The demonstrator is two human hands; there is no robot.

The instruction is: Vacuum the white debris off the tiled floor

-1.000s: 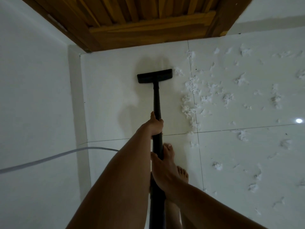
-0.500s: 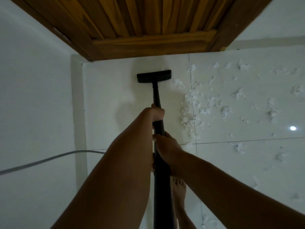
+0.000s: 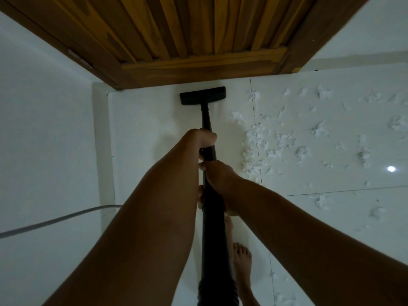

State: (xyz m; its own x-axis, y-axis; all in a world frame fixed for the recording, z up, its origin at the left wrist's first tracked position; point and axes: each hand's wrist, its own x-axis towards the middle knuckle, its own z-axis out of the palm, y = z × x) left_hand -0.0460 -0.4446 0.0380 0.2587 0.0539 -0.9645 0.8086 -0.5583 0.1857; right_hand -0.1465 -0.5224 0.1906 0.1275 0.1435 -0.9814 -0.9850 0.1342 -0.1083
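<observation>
Straight ahead at twelve o'clock, a flat black plastic vacuum floor nozzle (image 3: 202,95) sits on the glossy white tiled floor (image 3: 154,129), just short of a brown slatted wooden door (image 3: 198,29). Both hands are curled tight round the long black vacuum wand (image 3: 214,239): the left hand (image 3: 206,138) nearer the nozzle, the right hand (image 3: 217,175) just behind it. Over the last second the nozzle has been pushed forward to the door, and the right hand has come up close behind the left. From one to four o'clock, fluffy white debris (image 3: 256,138) lies uncollected beside the nozzle's path, so most of the job likely remains. A grey cord (image 3: 55,220) trails at eight o'clock.
</observation>
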